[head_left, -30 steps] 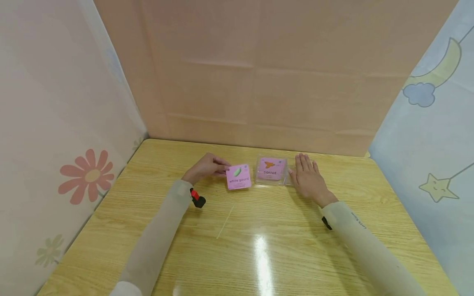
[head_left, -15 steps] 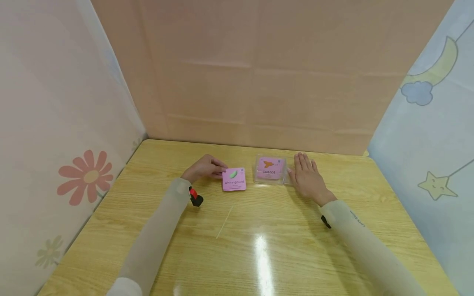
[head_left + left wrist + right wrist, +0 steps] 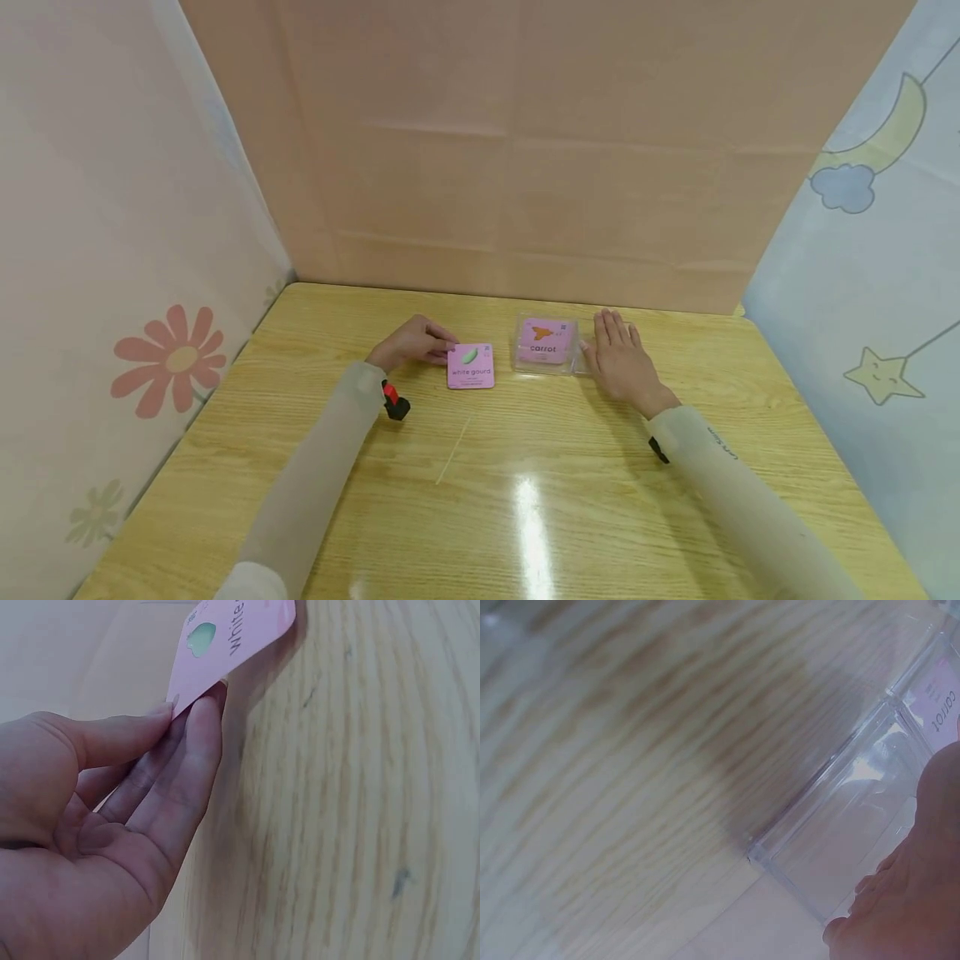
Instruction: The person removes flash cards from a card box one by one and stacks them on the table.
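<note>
A pink card printed "white gourd" [image 3: 471, 379] is pinched at its left corner between the thumb and fingers of my left hand [image 3: 411, 343]. In the left wrist view the same card [image 3: 214, 656] slants over the wood, its far end cut off by the frame. Right of it stands a clear plastic box [image 3: 542, 370] with a pink "carrot" card [image 3: 544, 340] in its left section. My right hand [image 3: 624, 367] lies with straight fingers over the box's right section. The right wrist view shows a clear section of the box [image 3: 832, 817] beside that hand.
All of this is on a wood-grain table [image 3: 600, 508] with a tan panel [image 3: 510, 167] upright behind it. Patterned walls [image 3: 885, 275] stand at both sides. A thin pale strip [image 3: 453, 450] lies in front of the held card.
My left hand has drawn the white gourd card slightly left and toward me, away from the box, and it has turned squarer. My right hand stays where it was on the box.
</note>
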Demonstrator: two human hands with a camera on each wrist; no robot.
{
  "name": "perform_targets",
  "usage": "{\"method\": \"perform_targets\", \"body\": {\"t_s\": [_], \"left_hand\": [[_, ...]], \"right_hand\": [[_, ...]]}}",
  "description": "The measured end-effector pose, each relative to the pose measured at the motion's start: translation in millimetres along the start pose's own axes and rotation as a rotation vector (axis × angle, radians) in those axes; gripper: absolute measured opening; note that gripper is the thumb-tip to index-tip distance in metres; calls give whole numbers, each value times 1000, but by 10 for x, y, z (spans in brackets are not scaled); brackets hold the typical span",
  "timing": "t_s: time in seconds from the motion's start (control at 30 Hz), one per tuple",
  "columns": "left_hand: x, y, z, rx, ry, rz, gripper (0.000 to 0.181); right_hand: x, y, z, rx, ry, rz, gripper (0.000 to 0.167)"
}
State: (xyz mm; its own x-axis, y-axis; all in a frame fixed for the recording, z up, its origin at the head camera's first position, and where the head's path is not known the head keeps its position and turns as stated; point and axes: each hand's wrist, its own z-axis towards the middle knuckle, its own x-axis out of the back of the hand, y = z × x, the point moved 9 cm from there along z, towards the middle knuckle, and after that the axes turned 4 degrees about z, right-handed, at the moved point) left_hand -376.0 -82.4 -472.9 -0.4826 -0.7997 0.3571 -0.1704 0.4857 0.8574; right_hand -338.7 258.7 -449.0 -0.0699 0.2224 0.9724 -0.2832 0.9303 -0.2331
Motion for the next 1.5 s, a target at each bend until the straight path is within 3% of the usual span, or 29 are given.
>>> {"method": "perform_targets", "body": {"t_s": [0.7, 1.03, 1.5], "left_hand": [[-9, 12, 22, 4, 49, 101, 21], [-16, 28, 13, 1, 55, 99, 21], [4, 33, 30, -34, 92, 167, 20]], "right_hand": [[-10, 3, 10, -5, -13, 1, 74], [-1, -13, -3, -12, -14, 6, 73], [-1, -14, 5, -7, -10, 4, 73]]}}
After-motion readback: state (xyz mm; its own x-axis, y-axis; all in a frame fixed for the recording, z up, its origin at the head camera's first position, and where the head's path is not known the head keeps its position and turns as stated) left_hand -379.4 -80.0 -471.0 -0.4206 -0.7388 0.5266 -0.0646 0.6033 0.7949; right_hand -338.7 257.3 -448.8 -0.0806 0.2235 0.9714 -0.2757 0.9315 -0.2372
